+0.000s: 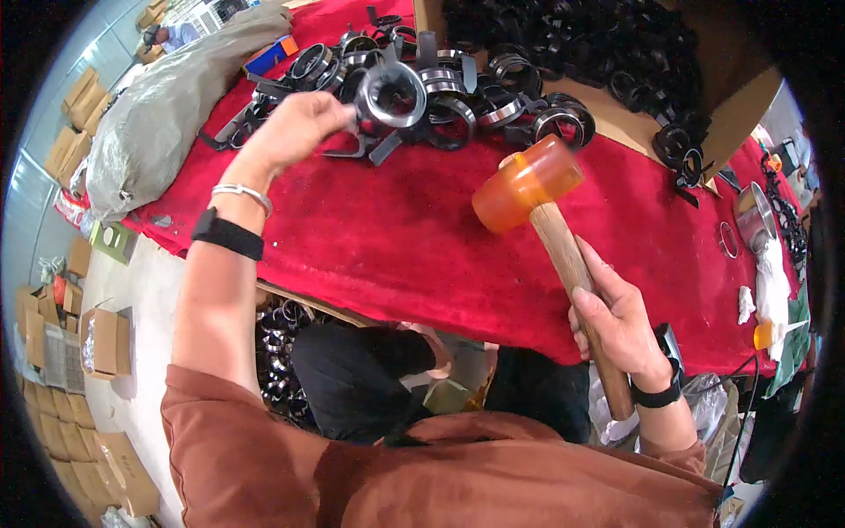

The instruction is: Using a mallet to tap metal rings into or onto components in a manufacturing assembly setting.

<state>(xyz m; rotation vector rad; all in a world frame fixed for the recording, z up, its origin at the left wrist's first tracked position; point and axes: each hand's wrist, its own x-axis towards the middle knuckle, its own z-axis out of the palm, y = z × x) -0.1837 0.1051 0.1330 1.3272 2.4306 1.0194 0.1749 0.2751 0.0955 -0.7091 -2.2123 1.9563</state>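
Note:
My right hand (616, 326) is wrapped round the wooden handle of a mallet (528, 183). Its translucent orange head is raised over the red cloth. At the far left of the table, my left hand (304, 128) pinches the side of a black ring with a silver metal band (415, 114), slightly blurred. Behind and beside it lies a pile of similar black rings (451, 121), many with metal bands and flat black tabs. Where exactly my left fingertips grip the ring is hard to make out.
Red cloth (387, 233) covers the table. A cardboard box (616, 128) full of black parts stands at the back right. Grey plastic sheeting (154, 132) lies along the left. A metal cup (755, 216) sits far right. More rings (282, 352) are below the table edge.

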